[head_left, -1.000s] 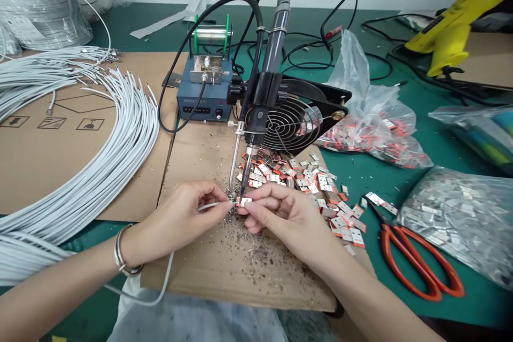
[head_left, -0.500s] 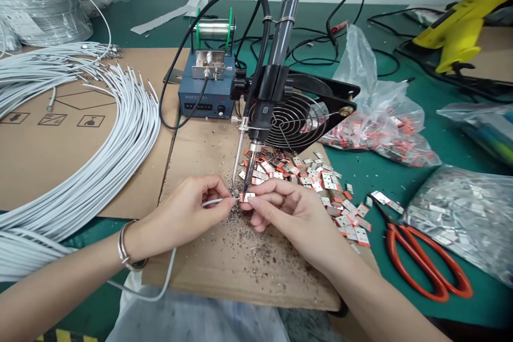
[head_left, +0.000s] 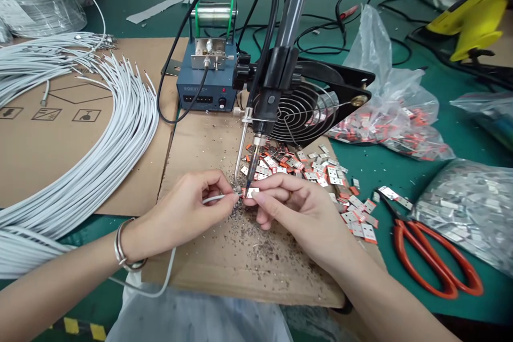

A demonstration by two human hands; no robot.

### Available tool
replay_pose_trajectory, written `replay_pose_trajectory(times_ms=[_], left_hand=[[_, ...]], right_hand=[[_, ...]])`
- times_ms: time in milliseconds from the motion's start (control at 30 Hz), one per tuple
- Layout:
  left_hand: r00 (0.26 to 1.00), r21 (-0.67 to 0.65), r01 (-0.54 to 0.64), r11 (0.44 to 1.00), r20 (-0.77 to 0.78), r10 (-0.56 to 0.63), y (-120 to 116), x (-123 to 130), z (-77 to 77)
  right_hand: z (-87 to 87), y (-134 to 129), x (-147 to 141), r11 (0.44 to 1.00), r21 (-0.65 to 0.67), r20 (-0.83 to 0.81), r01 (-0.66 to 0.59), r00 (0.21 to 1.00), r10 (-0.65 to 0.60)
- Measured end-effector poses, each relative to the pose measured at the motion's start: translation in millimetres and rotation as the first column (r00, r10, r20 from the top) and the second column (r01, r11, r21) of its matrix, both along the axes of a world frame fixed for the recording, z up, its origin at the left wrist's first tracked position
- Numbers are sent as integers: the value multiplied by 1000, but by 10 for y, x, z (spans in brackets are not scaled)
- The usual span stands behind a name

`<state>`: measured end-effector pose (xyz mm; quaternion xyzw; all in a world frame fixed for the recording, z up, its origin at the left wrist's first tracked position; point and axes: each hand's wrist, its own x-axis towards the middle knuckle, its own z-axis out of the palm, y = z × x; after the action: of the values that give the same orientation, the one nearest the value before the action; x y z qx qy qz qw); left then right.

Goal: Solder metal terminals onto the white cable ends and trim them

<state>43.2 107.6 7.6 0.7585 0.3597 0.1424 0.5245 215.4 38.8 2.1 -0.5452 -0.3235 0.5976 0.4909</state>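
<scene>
Between thumb and fingers, my left hand [head_left: 204, 197] pinches a white cable [head_left: 214, 199] close to its end. My right hand [head_left: 290, 203] grips a small metal USB connector [head_left: 252, 192] with an orange-red part. The cable end and the connector meet, or nearly so, right under the tip of a soldering iron [head_left: 250, 171] held in a stand. Beside the tip, a thin bent metal feed tube [head_left: 241, 152] comes down to the same spot. Fingers partly hide the exact contact.
Loose USB connectors [head_left: 316, 171] lie behind my right hand, before a black fan [head_left: 304, 101]. A blue solder feeder [head_left: 206, 83] stands at the back. Bundled white cables [head_left: 132, 133] fill the left. Red-handled cutters [head_left: 436, 256] and bags of parts [head_left: 468, 208] lie right. Crumbs dot the cardboard [head_left: 208, 267].
The view has shifted slightly, so the iron and connectors sit a little farther right. Both hands keep their hold on the cable and the connector beneath the iron tip.
</scene>
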Motion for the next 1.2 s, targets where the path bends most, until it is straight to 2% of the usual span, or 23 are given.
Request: replay_pose_trajectory(times_ms=[567,800,1200], left_hand=[[999,-28,18,999,31,-17,6,-12,35],[999,-29,15,999,40,-14,16,1,42],[997,53,38,998,-69,-34,4,1,-3]], right_hand=[[13,-14,-5,999,45,47,15,999,-17],[26,-20,-2,998,54,-4,10,1000,-10],[-13,-17,7,1000,9,-33,-17,999,17]])
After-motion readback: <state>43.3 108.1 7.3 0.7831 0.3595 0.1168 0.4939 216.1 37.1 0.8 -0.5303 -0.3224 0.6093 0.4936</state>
